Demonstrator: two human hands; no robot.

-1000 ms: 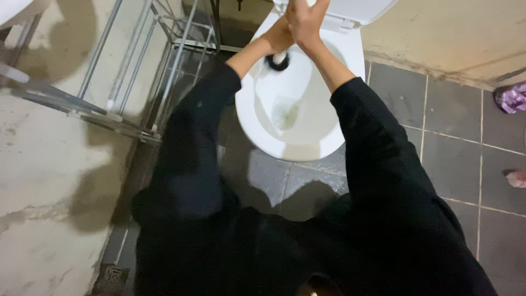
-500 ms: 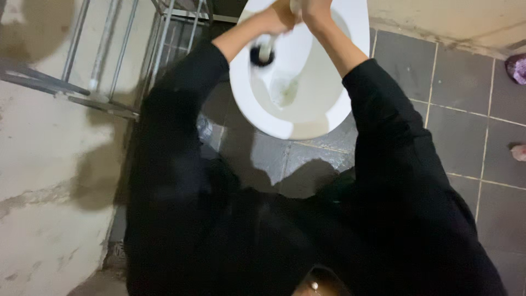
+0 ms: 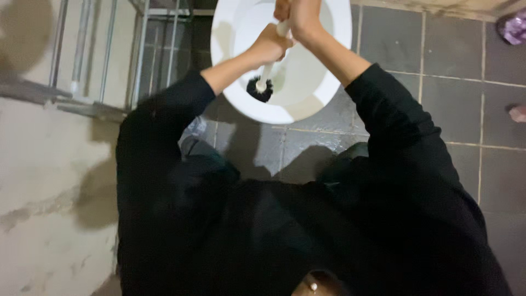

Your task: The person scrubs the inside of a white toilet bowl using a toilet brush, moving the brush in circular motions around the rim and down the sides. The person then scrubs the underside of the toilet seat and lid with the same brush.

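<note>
Now | both hands (image 3: 290, 27) clasp toilet brush (image 3: 261, 87) | inside white bowl (image 3: 241, 101)

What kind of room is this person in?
Most likely a bathroom: a white toilet bowl stands on grey floor tiles, and both hands hold a toilet brush inside it.

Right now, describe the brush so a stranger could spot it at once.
Find the white oval ceramic toilet bowl at the top. Both hands, left hand and right hand, grip a white plastic handle slanting into it. At its lower end is the round black-bristled toilet brush head, the only dark thing inside the bowl.
</note>
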